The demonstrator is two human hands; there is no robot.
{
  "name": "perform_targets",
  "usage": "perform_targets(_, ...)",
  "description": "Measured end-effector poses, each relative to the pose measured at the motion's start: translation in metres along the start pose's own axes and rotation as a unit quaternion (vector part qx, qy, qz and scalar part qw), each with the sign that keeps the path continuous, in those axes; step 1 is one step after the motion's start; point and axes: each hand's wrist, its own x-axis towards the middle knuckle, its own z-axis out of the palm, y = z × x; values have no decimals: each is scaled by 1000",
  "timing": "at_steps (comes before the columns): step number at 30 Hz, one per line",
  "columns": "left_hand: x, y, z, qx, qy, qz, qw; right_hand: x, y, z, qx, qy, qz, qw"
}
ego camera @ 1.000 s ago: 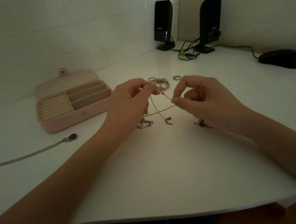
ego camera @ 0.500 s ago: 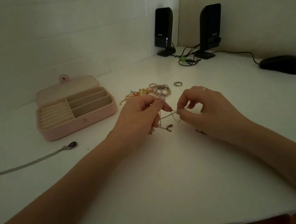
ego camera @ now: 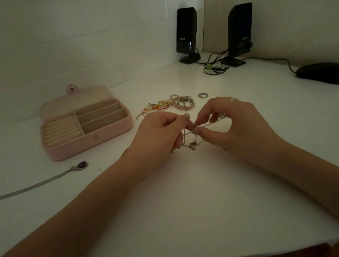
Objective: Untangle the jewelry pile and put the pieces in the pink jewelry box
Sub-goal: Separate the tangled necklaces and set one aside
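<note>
**Tangled chains held over white bench**

Chains of thin silver metal (ego camera: 189, 135), tangled, are pinched between the left hand (ego camera: 160, 133) and the right hand (ego camera: 234, 122) above the white bench (ego camera: 195, 200). The open pink rectangular jewelry box (ego camera: 86, 128) is set to the left; the pile of beaded and gold pieces (ego camera: 172, 104) lies just behind the hands.

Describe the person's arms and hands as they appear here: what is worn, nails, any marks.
Both forearms are bare, with no sleeves in view. The right hand wears a thin silvery ring on one finger. The left hand shows no ring, and a pale, longish nail shows on a fingertip. No watch or bracelet shows on either wrist. The dim light hides finer marks.
</note>
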Motion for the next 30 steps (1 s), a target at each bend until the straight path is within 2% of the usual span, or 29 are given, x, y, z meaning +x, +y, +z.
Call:
perform_targets(9,-1,1,-1,-13,15,2,1000,1,0,-4,6,16,23,1000)
perform_targets(14,-1,-1,0,14,24,15,999,0,0,-4,-10,26,45,999)
perform_targets(20,-4,-6,1,118,52,68,989,0,-1,-5,-51,13,44,998)
perform_targets(25,-7,-6,2,219,79,127,964,0,-1,-4,-19,3,54,998)
perform_targets(28,-9,-3,2,215,98,163,958,1,-2,-4,23,3,65,998)
perform_targets(30,-8,-2,3,189,90,157,965,1,-3,-4,40,6,69,997)
